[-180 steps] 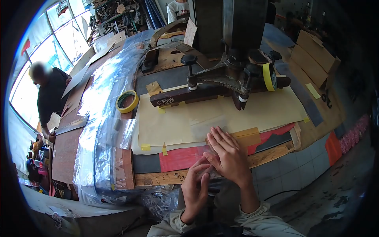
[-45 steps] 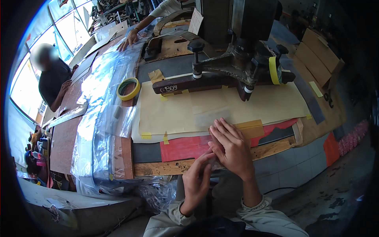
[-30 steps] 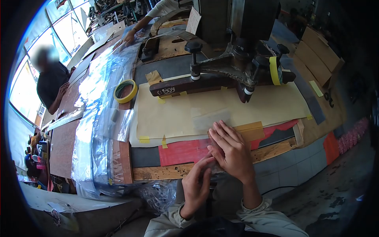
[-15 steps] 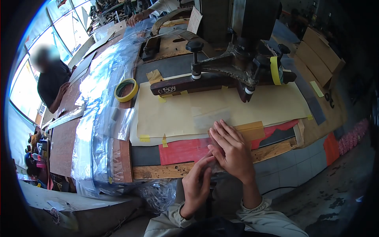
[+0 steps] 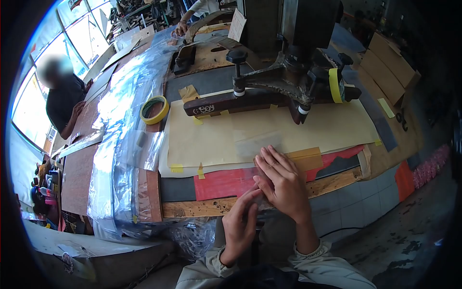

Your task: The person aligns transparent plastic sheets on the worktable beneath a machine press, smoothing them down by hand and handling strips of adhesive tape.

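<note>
My right hand (image 5: 284, 185) lies with its fingers stretched flat over a clear plastic sheet (image 5: 258, 144), at the near edge of the cream paper (image 5: 207, 139). Beside it, lower and to the left, my left hand (image 5: 239, 222) has its fingers curled at the sheet's near end, seemingly pinching it. Much of the plastic is hidden under my hands. A red strip (image 5: 221, 185) runs beneath the paper's near edge, and a brown tape strip (image 5: 305, 159) lies just right of my right fingers.
A press head with a dark bar (image 5: 211, 104) stands over the paper. Yellow tape rolls (image 5: 155, 110) sit at left and on the bar. Plastic sheeting (image 5: 122, 125) covers the left side. One person (image 5: 65, 98) is at the left; another's hand (image 5: 181, 29) is at the back.
The hand of the person at the back has moved right and slightly nearer. My own hands and the plastic sheet stay practically still.
</note>
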The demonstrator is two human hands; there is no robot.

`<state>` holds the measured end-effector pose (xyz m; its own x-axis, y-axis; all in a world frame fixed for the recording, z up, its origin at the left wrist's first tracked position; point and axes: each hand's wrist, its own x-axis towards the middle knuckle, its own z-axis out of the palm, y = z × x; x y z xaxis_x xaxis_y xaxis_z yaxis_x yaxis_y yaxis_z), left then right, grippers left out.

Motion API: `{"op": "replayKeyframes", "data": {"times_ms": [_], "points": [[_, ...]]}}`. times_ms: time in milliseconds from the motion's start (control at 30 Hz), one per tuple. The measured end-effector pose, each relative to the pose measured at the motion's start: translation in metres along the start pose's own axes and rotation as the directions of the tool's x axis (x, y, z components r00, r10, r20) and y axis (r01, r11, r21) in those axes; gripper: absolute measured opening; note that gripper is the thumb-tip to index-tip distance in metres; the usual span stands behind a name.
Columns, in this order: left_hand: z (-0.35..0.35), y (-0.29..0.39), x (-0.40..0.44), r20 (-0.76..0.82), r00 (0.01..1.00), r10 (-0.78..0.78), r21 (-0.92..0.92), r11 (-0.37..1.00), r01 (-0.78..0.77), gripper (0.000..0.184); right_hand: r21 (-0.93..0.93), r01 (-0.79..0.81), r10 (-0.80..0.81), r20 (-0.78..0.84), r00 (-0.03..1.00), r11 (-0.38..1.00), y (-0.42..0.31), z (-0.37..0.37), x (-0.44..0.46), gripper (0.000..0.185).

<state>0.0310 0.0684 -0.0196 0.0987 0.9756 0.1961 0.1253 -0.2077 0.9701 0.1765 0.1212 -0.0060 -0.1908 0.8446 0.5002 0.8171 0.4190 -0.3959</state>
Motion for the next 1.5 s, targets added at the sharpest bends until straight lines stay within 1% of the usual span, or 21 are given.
{"op": "replayKeyframes", "data": {"times_ms": [433,533,633,733,833,933,1033,1067,1167,1200,1300,1333,1433,1500], "points": [[0.001,0.001,0.001,-0.025,1.000,0.004,-0.003,1.000,-0.004,0.029,0.015,0.007,-0.007,-0.011,1.000,1.000,-0.001,0.000,0.000,0.042],[0.000,0.004,0.000,-0.016,1.000,-0.022,-0.050,0.999,0.021,0.029,0.026,0.009,-0.008,-0.036,0.999,1.000,-0.003,-0.001,0.000,0.039],[-0.001,0.000,0.001,-0.010,0.999,-0.035,-0.111,0.993,0.034,0.030,0.096,0.025,-0.016,-0.093,0.996,0.995,-0.001,0.000,-0.002,0.037],[-0.001,-0.004,0.000,-0.003,0.999,-0.037,-0.150,0.988,0.036,0.030,0.114,0.049,-0.034,-0.131,0.991,0.992,-0.002,-0.003,-0.004,0.033],[-0.002,0.000,-0.001,0.043,0.998,-0.039,-0.254,0.966,0.048,0.030,0.110,0.078,-0.060,-0.152,0.987,0.991,-0.001,-0.005,-0.005,0.028],[-0.004,0.003,-0.006,0.095,0.995,-0.024,-0.408,0.911,0.061,0.028,0.191,0.088,-0.049,-0.197,0.979,0.978,-0.002,-0.007,-0.005,0.021],[-0.009,0.005,-0.019,0.166,0.986,-0.008,-0.422,0.903,0.078,0.027,0.297,0.047,0.020,-0.218,0.976,0.954,-0.003,-0.015,-0.007,0.015],[-0.010,0.010,-0.023,0.173,0.984,-0.051,-0.450,0.884,0.125,0.026,0.347,0.039,0.056,-0.261,0.964,0.937,-0.002,-0.016,-0.006,0.011],[-0.017,0.019,-0.036,0.182,0.973,-0.144,-0.448,0.869,0.212,0.027,0.310,-0.092,0.151,-0.172,0.973,0.946,-0.005,-0.031,0.002,0.010],[-0.019,0.019,-0.040,0.173,0.973,-0.152,-0.414,0.885,0.212,0.026,0.270,-0.030,0.080,-0.176,0.981,0.962,0.000,-0.030,0.010,0.010],[-0.023,0.024,-0.048,0.187,0.967,-0.172,-0.405,0.883,0.235,0.026,0.097,0.053,-0.042,-0.115,0.993,0.994,-0.001,-0.031,0.041,0.011],[-0.024,0.023,-0.050,0.187,0.967,-0.176,-0.403,0.883,0.239,0.026,0.038,0.068,-0.069,0.017,0.997,0.997,0.001,-0.030,0.050,0.019],[-0.026,0.024,-0.053,0.197,0.962,-0.189,-0.411,0.875,0.256,0.026,-0.198,0.212,-0.184,0.150,0.971,0.957,0.014,-0.010,0.071,0.028],[-0.026,0.019,-0.053,0.211,0.965,-0.158,-0.417,0.878,0.235,0.028,-0.297,0.242,-0.212,0.132,0.968,0.923,0.031,0.013,0.079,0.034]]}}
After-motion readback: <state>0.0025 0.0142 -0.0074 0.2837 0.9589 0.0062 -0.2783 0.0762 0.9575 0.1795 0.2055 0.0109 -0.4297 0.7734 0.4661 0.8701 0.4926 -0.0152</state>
